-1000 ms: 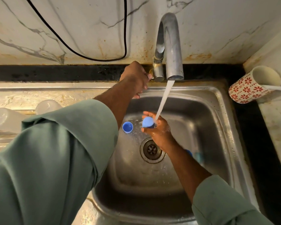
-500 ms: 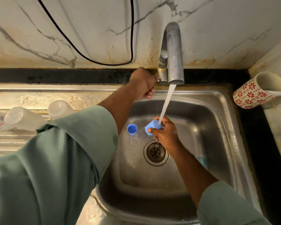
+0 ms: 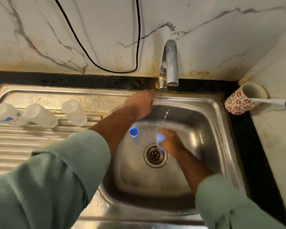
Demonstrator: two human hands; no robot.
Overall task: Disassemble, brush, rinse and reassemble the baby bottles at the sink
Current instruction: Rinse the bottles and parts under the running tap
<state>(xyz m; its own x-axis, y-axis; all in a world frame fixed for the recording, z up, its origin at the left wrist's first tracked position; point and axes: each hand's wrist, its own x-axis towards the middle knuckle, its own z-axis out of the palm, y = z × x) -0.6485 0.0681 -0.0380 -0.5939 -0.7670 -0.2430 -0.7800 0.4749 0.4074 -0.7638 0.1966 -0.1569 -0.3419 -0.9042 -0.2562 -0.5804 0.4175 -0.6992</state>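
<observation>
My right hand (image 3: 171,142) holds a small light-blue bottle part (image 3: 160,139) low in the steel sink (image 3: 210,129), just above the drain (image 3: 155,155); both are blurred by motion. Only a few drops fall from the tap (image 3: 170,63). My left hand (image 3: 141,103) reaches to the tap's base, its fingertips by the lever, too blurred to read its grip. A blue cap (image 3: 133,132) stands open side up on the sink floor. Three clear bottle bodies (image 3: 40,115) lie on the drainboard to the left.
A red-patterned mug (image 3: 243,98) stands on the counter at the right with a brush handle (image 3: 274,101) sticking out of it. A black cable (image 3: 116,70) hangs on the marble wall. Another blue piece (image 3: 72,134) peeks from behind my left sleeve.
The water stream has stopped; only drops fall now. My right hand dropped lower toward the drain with the blue part. My left hand slid a little down off the tap lever.
</observation>
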